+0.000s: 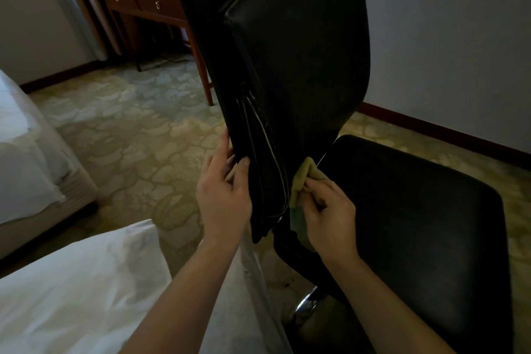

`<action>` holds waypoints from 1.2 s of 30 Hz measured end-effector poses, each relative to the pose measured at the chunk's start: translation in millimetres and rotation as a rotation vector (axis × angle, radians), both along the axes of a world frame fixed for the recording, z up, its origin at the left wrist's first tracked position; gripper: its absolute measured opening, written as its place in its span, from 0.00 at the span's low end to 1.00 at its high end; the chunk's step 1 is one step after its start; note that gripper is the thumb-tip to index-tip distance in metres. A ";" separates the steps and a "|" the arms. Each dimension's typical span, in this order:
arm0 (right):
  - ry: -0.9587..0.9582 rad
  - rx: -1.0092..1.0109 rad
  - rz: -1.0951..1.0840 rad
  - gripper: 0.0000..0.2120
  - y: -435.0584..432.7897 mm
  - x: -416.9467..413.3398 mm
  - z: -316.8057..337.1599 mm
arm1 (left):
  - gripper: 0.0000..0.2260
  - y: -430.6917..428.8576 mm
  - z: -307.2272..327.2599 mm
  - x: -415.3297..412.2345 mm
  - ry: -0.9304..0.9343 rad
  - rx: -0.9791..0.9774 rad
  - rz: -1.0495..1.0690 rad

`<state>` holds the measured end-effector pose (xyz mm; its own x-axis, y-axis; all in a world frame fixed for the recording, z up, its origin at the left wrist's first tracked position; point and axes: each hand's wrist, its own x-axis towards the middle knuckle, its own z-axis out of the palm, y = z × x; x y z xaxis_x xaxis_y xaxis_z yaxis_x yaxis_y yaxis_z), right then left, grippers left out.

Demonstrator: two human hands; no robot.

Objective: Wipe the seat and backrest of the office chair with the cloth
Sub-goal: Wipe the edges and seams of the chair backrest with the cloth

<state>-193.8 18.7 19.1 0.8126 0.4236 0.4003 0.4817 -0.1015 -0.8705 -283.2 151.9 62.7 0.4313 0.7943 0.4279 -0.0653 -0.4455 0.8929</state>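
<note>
Gripping the lower side edge of the black backrest (287, 52), the left hand (224, 190) has its thumb hooked over it. The right hand (327, 207), fingers curled, pinches the yellow cloth (304, 178) against the backrest's base beside the seat (416, 224).

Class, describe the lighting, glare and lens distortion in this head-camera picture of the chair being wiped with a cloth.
Head view: dim light, so the black backrest and seat show little detail; the white bedding is brightest; a small glint on the chrome base; wide-angle view slants the desk legs.
</note>
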 end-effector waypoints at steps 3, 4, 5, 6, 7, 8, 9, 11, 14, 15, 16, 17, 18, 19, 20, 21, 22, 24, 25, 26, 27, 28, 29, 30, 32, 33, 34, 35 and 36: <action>-0.047 0.052 -0.019 0.16 4.0 12.1 25.3 | 0.25 -0.7 1.7 -0.1 -0.017 -0.005 -0.018; -0.058 0.072 -0.010 0.18 6.8 15.7 34.9 | 0.25 -1.2 2.1 -0.3 -0.020 0.002 -0.017; -0.070 0.083 0.011 0.19 10.1 18.5 43.0 | 0.25 -1.1 1.8 -0.3 -0.018 0.012 -0.013; -0.087 0.079 0.035 0.20 13.3 20.1 48.9 | 0.25 -0.9 1.4 -0.4 -0.016 0.019 -0.006; -0.107 0.060 0.053 0.20 15.9 20.7 51.6 | 0.25 -0.3 0.9 -0.3 -0.016 0.020 0.000; -0.127 0.027 0.056 0.19 17.7 21.1 50.7 | 0.25 0.0 0.7 -0.1 -0.016 0.019 0.003; -0.143 -0.014 0.044 0.18 18.3 21.6 46.5 | 0.25 -0.1 0.4 0.2 -0.017 0.017 0.004; -0.149 -0.107 0.007 0.16 16.1 20.6 31.3 | 0.25 -1.5 0.4 0.9 -0.022 0.015 0.006; -0.097 -0.183 0.017 0.14 7.2 12.3 0.1 | 0.25 -2.8 -1.0 1.4 -0.023 0.012 0.021; -0.056 -0.200 0.030 0.13 3.8 8.6 -8.2 | 0.25 -2.7 -2.1 1.5 -0.020 0.015 0.025; -0.020 -0.217 0.034 0.11 0.8 5.8 -14.2 | 0.25 -2.7 -3.1 1.7 -0.017 0.020 0.026; 0.006 -0.229 0.034 0.10 -1.8 4.4 -18.6 | 0.25 -2.7 -4.3 1.7 -0.017 0.025 0.027; 0.023 -0.230 0.034 0.09 -4.0 4.0 -19.7 | 0.25 -3.2 -4.7 1.4 -0.021 0.018 0.024; 0.032 -0.215 0.032 0.10 -5.8 4.2 -18.1 | 0.25 -3.6 -4.4 0.9 -0.031 -0.003 0.016; 0.028 -0.190 0.025 0.12 -7.0 4.9 -13.7 | 0.25 -4.0 -3.1 0.2 -0.044 -0.030 0.003; 0.014 -0.158 0.014 0.13 -7.3 6.2 -7.3 | 0.25 -4.0 -1.2 -0.5 -0.056 -0.054 -0.014; -0.003 -0.123 0.003 0.15 -6.3 7.7 0.5 | 0.25 -3.8 0.9 -1.4 -0.064 -0.073 -0.032; -0.030 -0.042 -0.001 0.17 -1.4 8.8 17.1 | 0.24 -1.1 3.6 -3.7 -0.070 -0.109 -0.059; -0.044 -0.012 0.009 0.18 1.8 8.2 24.1 | 0.23 0.5 3.7 -5.0 -0.065 -0.124 -0.066; -0.063 0.005 0.021 0.18 4.9 6.8 29.4 | 0.23 1.7 3.0 -6.4 -0.052 -0.138 -0.072; -0.088 0.007 0.026 0.18 7.0 5.3 31.5 | 0.23 2.6 0.9 -7.7 -0.035 -0.150 -0.079; -0.114 -0.001 0.023 0.17 8.2 3.7 30.6 | 0.23 2.7 -2.5 -8.6 -0.017 -0.161 -0.086; -0.139 -0.015 0.018 0.15 8.4 1.9 26.6 | 0.23 2.1 -6.4 -9.2 -0.004 -0.172 -0.094; -0.156 -0.030 0.014 0.12 7.8 0.1 20.8 | 0.24 1.0 -10.4 -9.4 0.004 -0.183 -0.096; -0.157 -0.064 0.018 0.09 5.2 -2.2 5.1 | 0.25 -0.6 -16.5 -8.5 -0.002 -0.194 -0.090; -0.137 -0.091 0.024 0.07 3.2 -2.3 -3.2 | 0.25 -1.1 -18.4 -7.8 -0.003 -0.196 -0.084; -0.110 -0.125 0.034 0.07 0.9 -1.8 -11.4 | 0.26 -1.4 -19.7 -7.3 -0.001 -0.197 -0.079; -0.081 -0.155 0.046 0.07 -1.5 -0.9 -18.7 | 0.26 -1.2 -20.7 -7.0 0.002 -0.196 -0.077; -0.052 -0.178 0.061 0.07 -4.4 0.4 -25.1 | 0.26 -0.8 -21.6 -7.0 0.003 -0.194 -0.076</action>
<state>-193.4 14.3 -6.0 0.7638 0.5391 0.3550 0.5351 -0.2213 -0.8153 -290.2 151.1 41.1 0.4941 0.8268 0.2687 -0.0888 -0.2595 0.9617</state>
